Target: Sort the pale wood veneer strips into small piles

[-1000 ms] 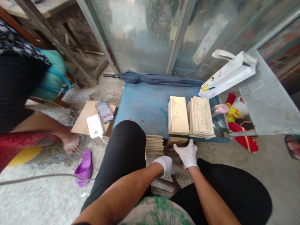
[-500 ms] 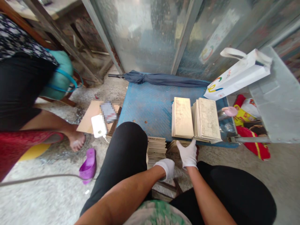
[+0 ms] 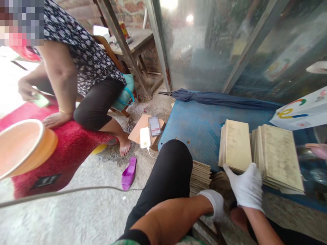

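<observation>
My right hand [image 3: 245, 187], in a white glove, is at the near end of a stack of thin, pale rectangular boards [image 3: 237, 144]. Its thumb and fingers are spread, reaching the two near corners of that stack. Just to the right lies a second stack of similar boards [image 3: 281, 156], with smudged marks on top. My left hand [image 3: 213, 204], also gloved, hangs low between my knees; its fingers point down and are hidden. Close by, beside my left knee, a lower pile of boards [image 3: 200, 175] shows its layered edges.
Both stacks rest on a blue bench [image 3: 204, 126]. A folded umbrella [image 3: 224, 98] and a white paper bag [image 3: 304, 109] lie along its back. At left are a seated person [image 3: 84, 68], an orange basin [image 3: 30, 149], a purple slipper [image 3: 129, 173], a cable [image 3: 76, 192] and a white power bank [image 3: 145, 137].
My view has swung left, bringing in more of the seated person and the basin. My right hand has moved slightly forward against the near edge of the stack.
</observation>
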`<state>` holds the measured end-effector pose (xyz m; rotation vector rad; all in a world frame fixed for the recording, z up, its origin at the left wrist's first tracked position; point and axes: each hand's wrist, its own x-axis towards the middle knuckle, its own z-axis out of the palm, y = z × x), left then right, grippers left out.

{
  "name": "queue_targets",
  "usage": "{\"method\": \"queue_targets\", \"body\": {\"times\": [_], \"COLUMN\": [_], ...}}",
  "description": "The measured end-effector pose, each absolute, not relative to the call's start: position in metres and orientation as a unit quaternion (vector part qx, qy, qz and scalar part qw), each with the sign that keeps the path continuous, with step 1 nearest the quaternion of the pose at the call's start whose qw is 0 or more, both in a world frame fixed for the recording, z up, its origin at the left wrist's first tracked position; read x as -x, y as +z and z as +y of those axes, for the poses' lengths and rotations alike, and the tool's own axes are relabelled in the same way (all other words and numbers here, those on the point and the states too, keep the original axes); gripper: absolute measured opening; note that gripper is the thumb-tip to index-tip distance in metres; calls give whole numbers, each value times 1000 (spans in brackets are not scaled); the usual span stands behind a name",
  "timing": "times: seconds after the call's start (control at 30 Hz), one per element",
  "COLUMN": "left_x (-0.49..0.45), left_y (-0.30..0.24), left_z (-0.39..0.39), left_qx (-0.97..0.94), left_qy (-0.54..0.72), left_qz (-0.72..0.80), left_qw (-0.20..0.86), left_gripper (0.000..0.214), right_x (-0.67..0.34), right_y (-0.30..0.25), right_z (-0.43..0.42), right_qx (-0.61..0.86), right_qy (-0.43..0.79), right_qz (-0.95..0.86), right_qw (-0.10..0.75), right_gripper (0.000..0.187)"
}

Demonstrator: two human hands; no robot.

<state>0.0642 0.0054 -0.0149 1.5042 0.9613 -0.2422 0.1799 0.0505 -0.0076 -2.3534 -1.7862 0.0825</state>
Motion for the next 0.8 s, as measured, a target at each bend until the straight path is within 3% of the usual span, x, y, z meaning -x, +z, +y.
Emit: {"method": "queue_targets", "body": {"times": [0.13, 0.23, 0.57, 0.8], "left_x": [-63, -60, -61, -59], "left_y": [-12, -11, -6, -7], "left_z": [13, 13, 16, 25], "left_qx": [-726, -738, -731, -643], "left_qy": [-196, -175, -178, -50], "left_qz": [388, 410, 419, 488], "left_qw": [533, 507, 508, 588], "left_gripper": [44, 46, 48, 36], "right_x": [-181, -177, -168, -162], "right_y": [-12, -10, -3, 17], "right_z": [70, 79, 96, 101], "right_qx": [811, 821, 843, 842], "right_qy": [43, 54, 96, 103], "right_qz": [-583, -568, -528, -525], "right_qw": [17, -29, -43, -70], "right_gripper": [103, 106, 99, 91]}}
